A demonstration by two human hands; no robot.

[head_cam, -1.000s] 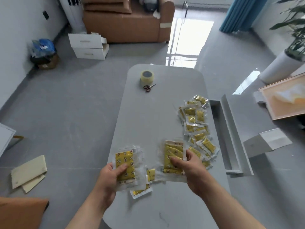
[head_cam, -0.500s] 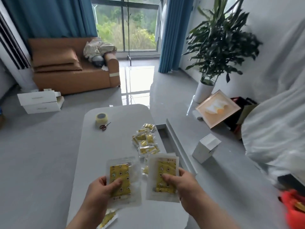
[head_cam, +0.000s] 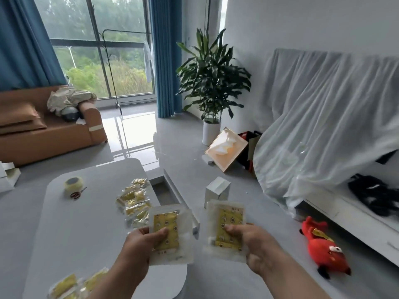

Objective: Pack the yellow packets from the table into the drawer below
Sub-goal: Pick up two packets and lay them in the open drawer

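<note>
The left hand (head_cam: pixel 138 242) holds a yellow packet (head_cam: pixel 170 231) upright over the near right edge of the grey desk (head_cam: pixel 86 223), its thumb pressed on the front and the fingers behind it. The right hand (head_cam: pixel 254 244) pinches a second packet (head_cam: pixel 226 227) the same way, out past the desk edge above the floor. More packets (head_cam: pixel 135 199) lie in a loose heap on the desk just beside the open drawer (head_cam: pixel 166 190), and a few more (head_cam: pixel 71 285) lie at the near corner. A tape roll (head_cam: pixel 73 184) and scissors (head_cam: pixel 77 193) sit at the far end.
</note>
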